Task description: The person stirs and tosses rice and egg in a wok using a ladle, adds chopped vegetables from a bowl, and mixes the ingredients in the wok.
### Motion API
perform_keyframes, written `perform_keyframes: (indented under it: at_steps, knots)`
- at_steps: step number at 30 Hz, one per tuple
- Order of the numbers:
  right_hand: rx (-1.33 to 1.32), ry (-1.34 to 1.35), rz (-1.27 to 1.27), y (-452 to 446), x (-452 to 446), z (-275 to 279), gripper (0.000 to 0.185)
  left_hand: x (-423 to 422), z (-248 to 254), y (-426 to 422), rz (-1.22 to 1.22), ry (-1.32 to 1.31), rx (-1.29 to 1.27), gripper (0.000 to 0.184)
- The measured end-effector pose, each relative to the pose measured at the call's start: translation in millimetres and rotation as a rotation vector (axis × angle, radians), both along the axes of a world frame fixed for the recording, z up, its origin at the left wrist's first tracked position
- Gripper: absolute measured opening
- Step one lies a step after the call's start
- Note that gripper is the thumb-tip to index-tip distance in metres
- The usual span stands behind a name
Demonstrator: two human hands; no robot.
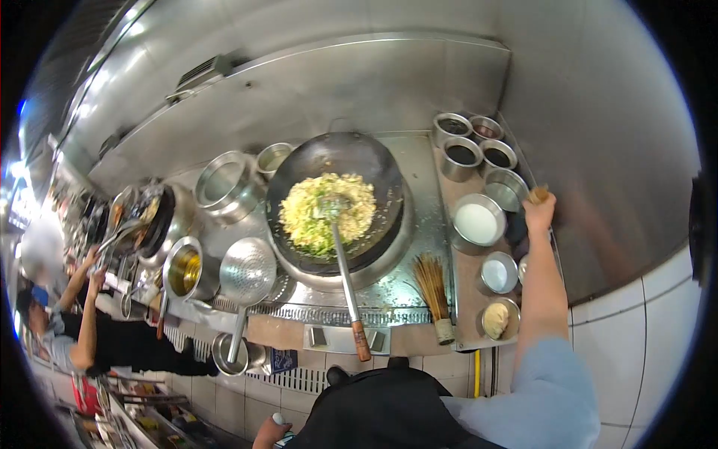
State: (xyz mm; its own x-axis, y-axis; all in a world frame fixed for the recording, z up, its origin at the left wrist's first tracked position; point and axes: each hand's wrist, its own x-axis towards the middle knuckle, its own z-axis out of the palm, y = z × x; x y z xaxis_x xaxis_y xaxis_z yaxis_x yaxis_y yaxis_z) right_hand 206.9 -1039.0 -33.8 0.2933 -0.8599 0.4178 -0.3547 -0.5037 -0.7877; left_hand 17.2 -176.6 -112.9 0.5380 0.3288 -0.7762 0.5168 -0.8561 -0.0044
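My right hand (540,212) reaches to the right wall, its fingers closed on a small tan object (538,195) that I cannot make out, beside the metal seasoning pots. Low in the view, my left hand (271,432) is closed around something with a rounded whitish end (279,418), mostly hidden. A dark wok (366,153) holds yellow fried food with green pieces (310,217). A ladle (342,262) rests in it, its wooden handle over the front edge, untouched by either hand.
A bamboo brush (431,288), a perforated strainer (247,271), an oil pot (185,273) and a pot of white contents (479,224) surround the wok. At left, a co-worker (112,337) handles utensils over another wok.
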Motion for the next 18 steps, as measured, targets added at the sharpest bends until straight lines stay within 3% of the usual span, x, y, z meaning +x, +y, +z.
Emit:
perform_keyframes:
  at_steps: [2,3,5,6,8,10,11,13,15,16,18]
  knots:
    - [-0.221,0.097,-0.093,15,1,5,0.058,-11,9,-7,0.035,-0.007,0.03,0.065]
    - [-0.224,0.087,-0.07,38,0,24,0.058,-14,4,-2,0.007,0.036,0.018,0.067]
    - [-0.591,0.02,0.038,122,-2,84,0.055,-16,-12,9,0.0,0.074,-0.001,0.07]
    - [-0.438,0.014,0.219,176,-4,105,0.049,-17,-25,19,-0.036,0.078,-0.047,0.07]
    - [0.216,0.176,0.538,292,-12,119,0.046,-17,-43,27,-0.067,0.085,-0.098,0.071]
    - [-0.258,0.441,0.924,380,-24,101,0.063,4,-48,23,-0.165,0.06,-0.122,0.069]
    - [-0.266,0.58,0.977,415,-30,84,0.068,14,-50,17,-0.165,0.054,-0.135,0.069]
    - [-0.278,0.723,1.017,441,-27,51,0.073,34,-51,14,-0.132,-0.052,-0.12,0.066]
    - [-0.164,1.086,0.85,426,-11,21,0.074,54,-54,19,-0.11,-0.112,-0.216,0.065]
    - [-0.153,1.006,0.788,405,-3,11,0.068,61,-55,21,-0.097,-0.129,-0.314,0.066]
    - [-0.156,0.983,0.722,375,3,36,0.058,68,-56,25,-0.1,-0.107,-0.233,0.068]
